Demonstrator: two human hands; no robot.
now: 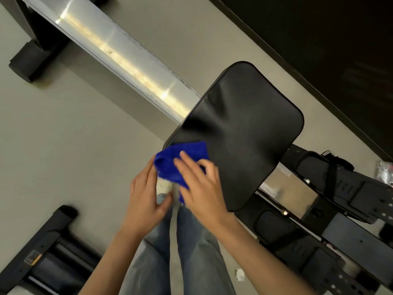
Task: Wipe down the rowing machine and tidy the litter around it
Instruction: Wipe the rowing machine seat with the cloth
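Note:
The rowing machine's black padded seat [240, 133] sits on a long silver rail [119, 52] that runs diagonally to the upper left. A blue cloth [176, 160] lies at the seat's near left corner. My right hand [200, 188] lies over the cloth with fingers nearly straight, pressing it against the seat's edge. My left hand [144, 199] is beside the cloth on its left, fingertips touching its edge and thumb tucked inward. The black footrests [340, 188] with straps lie to the right of the seat.
A crumpled white scrap of litter [240, 274] lies on the grey floor by my right forearm. A shiny wrapper [386, 172] lies at the right edge. Another black machine's base [49, 248] stands at the lower left. My legs in jeans [180, 252] are below.

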